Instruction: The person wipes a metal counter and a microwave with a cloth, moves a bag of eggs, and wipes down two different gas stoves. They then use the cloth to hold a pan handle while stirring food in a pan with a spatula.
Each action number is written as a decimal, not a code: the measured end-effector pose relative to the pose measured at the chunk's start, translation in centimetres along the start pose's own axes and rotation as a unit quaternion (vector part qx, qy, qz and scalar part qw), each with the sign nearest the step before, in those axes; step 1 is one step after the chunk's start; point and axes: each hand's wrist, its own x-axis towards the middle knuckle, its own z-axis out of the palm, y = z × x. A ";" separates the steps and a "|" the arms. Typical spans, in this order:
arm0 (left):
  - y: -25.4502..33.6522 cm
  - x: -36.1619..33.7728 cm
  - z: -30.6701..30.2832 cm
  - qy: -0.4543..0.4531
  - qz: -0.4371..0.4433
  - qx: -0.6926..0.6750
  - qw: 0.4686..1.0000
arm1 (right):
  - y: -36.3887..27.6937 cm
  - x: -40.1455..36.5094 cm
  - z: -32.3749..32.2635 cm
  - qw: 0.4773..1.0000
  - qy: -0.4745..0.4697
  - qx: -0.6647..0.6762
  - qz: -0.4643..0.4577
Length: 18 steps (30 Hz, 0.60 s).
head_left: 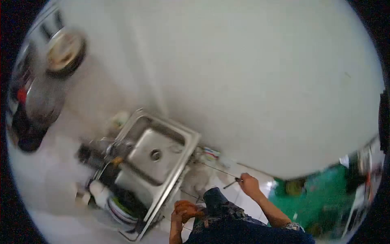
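We find both of the person's hands occupied, low in the head view. The right hand [249, 185] stands out from the body over white floor tiles [245, 206], its fingers wrapped about one end of a dark, slim, rod-like implement [230, 184]. Blur prevents us from certifying whether this is a knife or another utensil.

The left hand [178, 215] is close to the body, beside a two-basin stainless steel sink [166, 143]. Its fingers are curled on an orange-brown, rounded lump [189, 206]; we cannot tell its material, nor how firm the grasp is.

As to the governing relation, we record that the implement's long axis slants from the right hand leftward and back toward the body, its free end on the side facing the lump. The lump lies left of that end and closer to the body. The two are apart, with a clear gap between them. Of the two hands, the left is nearer the sink, and the right is well away from it.

In the surroundings, we note a round metal drain [156, 155] in the far basin, white dishes with a green-rimmed piece [122, 210] at the near end, a small red, white and blue packet [211, 153] by the wall, and a green floor covering [286, 199] to the right.
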 end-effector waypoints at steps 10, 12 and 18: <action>-5.6 -1.3 24.3 -0.213 -0.031 0.233 0.948 | 31.8 -40.5 -1.3 0.758 0.158 -0.012 0.632; -9.1 -1.5 30.1 -0.262 -0.040 0.264 0.927 | 35.3 -47.3 0.9 0.721 0.208 0.021 0.661; -26.2 -6.8 48.2 -0.381 -0.086 0.309 0.867 | 47.7 -61.6 -0.4 0.505 0.314 0.367 0.715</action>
